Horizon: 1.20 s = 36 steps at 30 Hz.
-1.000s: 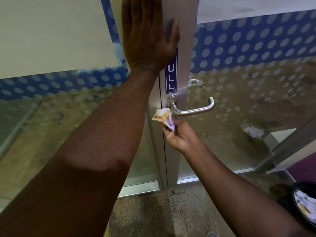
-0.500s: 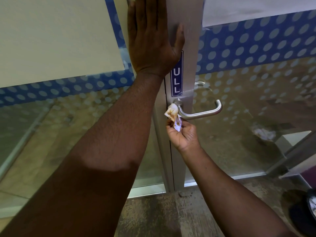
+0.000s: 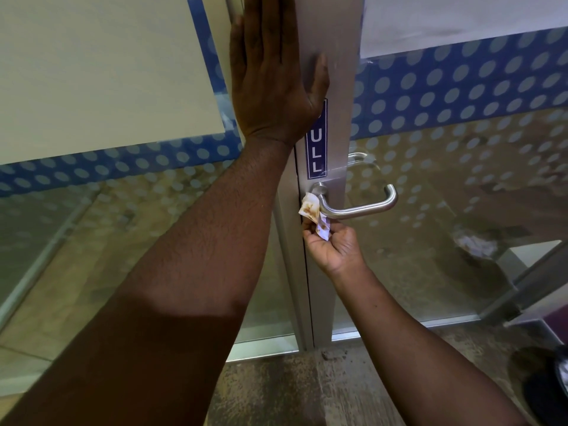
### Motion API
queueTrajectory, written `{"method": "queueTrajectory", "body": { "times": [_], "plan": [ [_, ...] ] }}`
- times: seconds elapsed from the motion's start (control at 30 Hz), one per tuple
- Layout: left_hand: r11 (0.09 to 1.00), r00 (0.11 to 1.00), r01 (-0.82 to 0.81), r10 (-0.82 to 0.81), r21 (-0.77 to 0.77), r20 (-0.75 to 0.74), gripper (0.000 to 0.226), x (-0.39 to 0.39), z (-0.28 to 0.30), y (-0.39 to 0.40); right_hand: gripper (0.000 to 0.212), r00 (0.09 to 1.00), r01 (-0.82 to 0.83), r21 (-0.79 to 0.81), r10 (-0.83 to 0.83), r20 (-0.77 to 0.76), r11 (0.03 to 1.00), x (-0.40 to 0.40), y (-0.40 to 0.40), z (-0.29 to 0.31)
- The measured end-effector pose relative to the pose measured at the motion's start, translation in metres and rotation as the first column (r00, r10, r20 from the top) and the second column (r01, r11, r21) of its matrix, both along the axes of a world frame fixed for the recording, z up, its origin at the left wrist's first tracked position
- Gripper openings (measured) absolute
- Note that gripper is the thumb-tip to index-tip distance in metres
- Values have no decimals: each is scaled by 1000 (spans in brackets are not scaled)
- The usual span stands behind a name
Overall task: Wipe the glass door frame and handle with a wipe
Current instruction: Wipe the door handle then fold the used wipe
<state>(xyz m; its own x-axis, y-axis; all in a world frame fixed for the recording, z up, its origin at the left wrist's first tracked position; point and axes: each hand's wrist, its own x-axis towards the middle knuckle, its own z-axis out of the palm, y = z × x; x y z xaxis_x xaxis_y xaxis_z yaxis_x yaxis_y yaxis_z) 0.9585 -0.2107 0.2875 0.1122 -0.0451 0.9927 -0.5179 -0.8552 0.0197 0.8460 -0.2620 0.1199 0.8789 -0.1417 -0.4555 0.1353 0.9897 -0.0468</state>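
The grey metal door frame (image 3: 335, 87) runs down the middle between two glass panes with a blue dotted band. My left hand (image 3: 273, 84) lies flat against the frame, fingers straight, covering the top of a blue PULL sticker (image 3: 316, 155). Below the sticker sits the steel lever handle (image 3: 362, 207). My right hand (image 3: 333, 247) pinches a crumpled white wipe (image 3: 310, 209) stained brown. The wipe presses on the frame at the handle's round base, just left of the lever.
A second handle (image 3: 358, 156) shows through the glass behind the door. A dark bin (image 3: 550, 392) stands at the lower right on the speckled floor (image 3: 276, 388). A large pale sheet (image 3: 101, 69) covers the upper left pane.
My right hand has lifted the wipe from under the lever up to the handle's base. The view has shifted slightly; my left hand stays flat on the frame.
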Motion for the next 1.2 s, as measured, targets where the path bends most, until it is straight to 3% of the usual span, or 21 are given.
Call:
{"method": "queueTrajectory", "body": {
  "times": [0.23,0.33,0.47,0.57,0.77,0.9,1.2],
  "plan": [
    [1000,1000,-29,29,-11,4,69,-3,-1,0,38,997,-35,8,35,66,999,3,3,2],
    [1000,1000,-21,21,0,-2,69,-5,0,0,24,998,-25,-25,27,63,999,-4,-2,-4],
    [1000,1000,-20,20,6,-16,69,-4,-1,2,43,995,-5,-70,12,98,998,-19,-19,-13],
    [999,999,-41,41,-6,15,69,-3,-1,0,29,992,-1,-165,22,123,986,-25,-39,-14],
    [998,998,-57,57,6,3,70,-5,1,-1,47,975,-2,-281,64,212,960,-26,-38,-4],
    [997,997,-77,77,24,7,70,-5,3,1,53,974,30,-252,28,223,967,-26,-30,-8],
    [992,992,-115,117,54,-42,72,-14,6,3,33,960,38,-204,21,279,978,-28,-21,-1]
  ]
}}
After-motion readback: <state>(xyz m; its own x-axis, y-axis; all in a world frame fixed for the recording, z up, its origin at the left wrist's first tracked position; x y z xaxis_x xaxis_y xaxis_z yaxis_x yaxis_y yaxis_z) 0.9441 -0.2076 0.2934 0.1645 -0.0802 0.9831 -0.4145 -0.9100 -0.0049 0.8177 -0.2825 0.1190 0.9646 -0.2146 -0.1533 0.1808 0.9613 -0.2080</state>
